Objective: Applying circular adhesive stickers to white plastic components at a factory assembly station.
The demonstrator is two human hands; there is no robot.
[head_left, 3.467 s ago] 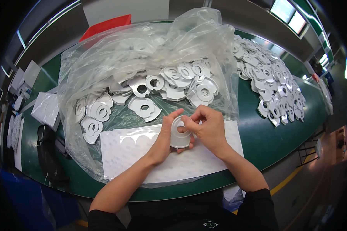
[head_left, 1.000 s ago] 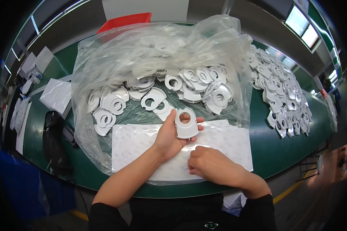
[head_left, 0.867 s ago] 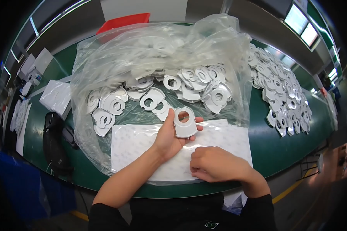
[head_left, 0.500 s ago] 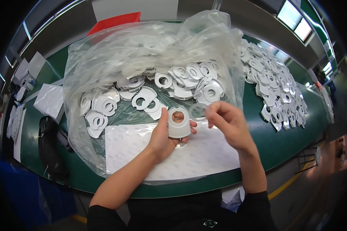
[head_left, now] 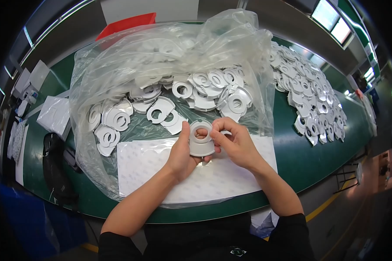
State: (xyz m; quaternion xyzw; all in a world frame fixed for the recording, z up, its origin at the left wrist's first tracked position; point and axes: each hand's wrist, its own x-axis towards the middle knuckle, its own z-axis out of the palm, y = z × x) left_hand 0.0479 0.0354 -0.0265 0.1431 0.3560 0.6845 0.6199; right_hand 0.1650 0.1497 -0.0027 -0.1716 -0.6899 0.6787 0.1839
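Observation:
In my left hand (head_left: pixel 182 152) is a white plastic part (head_left: pixel 202 149) with a round opening and a wider, flared lower end. The left thumb lies along its left side, and the fingers wrap behind it, partly showing through the opening. My right hand (head_left: pixel 233 141) is closed in a pinch at the right rim of that opening. A thin translucent ring was at these fingertips a moment ago; now it is hard to tell from the part's pale face. Under both hands lies a white sheet (head_left: pixel 148 174) with faint markings.
Several similar white parts (head_left: pixel 116 118) lie in and before a large clear plastic bag (head_left: pixel 170 48). A larger heap of them (head_left: pixel 311 93) covers the right of the green table (head_left: pixel 292 161). A red bin (head_left: pixel 126 25) stands behind; a black item (head_left: pixel 56 169) lies left.
My right hand has moved left, bringing the thin translucent ring from beside the white part to its opening. My left hand keeps the part in nearly the same place.

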